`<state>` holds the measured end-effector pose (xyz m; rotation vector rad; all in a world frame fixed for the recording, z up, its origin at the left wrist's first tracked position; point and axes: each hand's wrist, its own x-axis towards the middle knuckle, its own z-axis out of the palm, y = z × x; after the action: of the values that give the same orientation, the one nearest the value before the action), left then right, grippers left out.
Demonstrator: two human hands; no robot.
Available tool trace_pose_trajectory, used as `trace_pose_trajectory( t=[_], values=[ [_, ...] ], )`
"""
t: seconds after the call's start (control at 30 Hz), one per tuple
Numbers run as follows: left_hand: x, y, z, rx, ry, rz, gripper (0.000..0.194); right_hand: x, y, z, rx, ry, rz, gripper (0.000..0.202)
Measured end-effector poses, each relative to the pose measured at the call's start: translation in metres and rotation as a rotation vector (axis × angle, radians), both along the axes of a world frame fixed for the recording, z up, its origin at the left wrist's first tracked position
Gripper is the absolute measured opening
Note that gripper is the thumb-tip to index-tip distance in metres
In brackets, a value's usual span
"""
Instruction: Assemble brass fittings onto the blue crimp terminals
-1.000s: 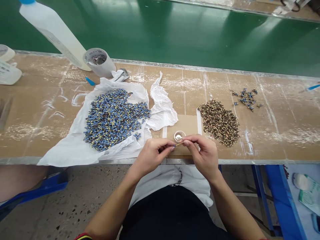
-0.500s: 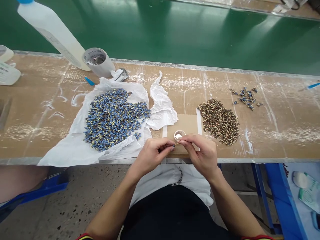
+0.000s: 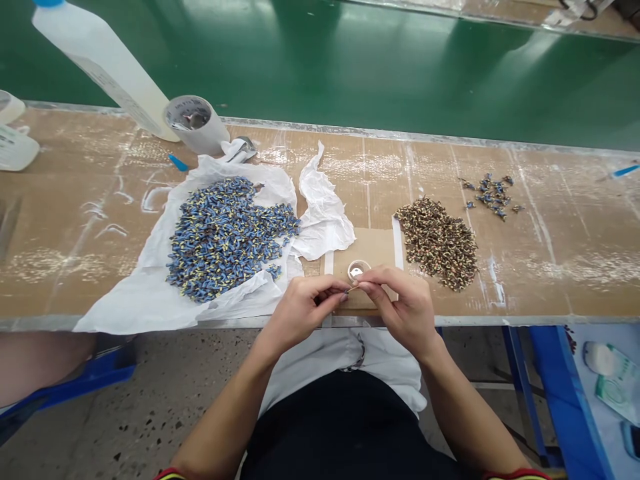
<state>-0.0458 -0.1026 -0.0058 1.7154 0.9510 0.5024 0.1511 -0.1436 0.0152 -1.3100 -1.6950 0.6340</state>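
My left hand [image 3: 305, 308] is closed in a pinch at the table's front edge, its fingertips on a tiny piece too small to name. Facing it, my right hand [image 3: 407, 303] pinches a thin stick, whose tip meets my left fingertips. Just behind the fingers is a small round white dish [image 3: 359, 269] on a cardboard piece [image 3: 373, 245]. On white paper [image 3: 140, 293] to the left lies a heap of small blue and yellow pieces [image 3: 225, 233]. A heap of brown and cream pieces [image 3: 437, 243] lies to the right, with a small group of bluish pieces [image 3: 493, 195] beyond it.
A tall white bottle [image 3: 107, 70] and a tape roll [image 3: 200, 127] stand at the back left. Crumpled paper [image 3: 325, 213] lies behind the dish. Another person's leg [image 3: 45, 363] shows at lower left. A blue stool or tray [image 3: 567, 393] is at lower right.
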Motion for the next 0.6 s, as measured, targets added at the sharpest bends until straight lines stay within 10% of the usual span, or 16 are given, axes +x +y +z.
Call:
trace_pose_trajectory(
  t=[0.6],
  values=[
    [-0.001, -0.001, -0.004, 0.003, -0.034, 0.034, 0.017, 0.029, -0.003, -0.016, 0.056, -0.076, -0.253, 0.018]
  ],
)
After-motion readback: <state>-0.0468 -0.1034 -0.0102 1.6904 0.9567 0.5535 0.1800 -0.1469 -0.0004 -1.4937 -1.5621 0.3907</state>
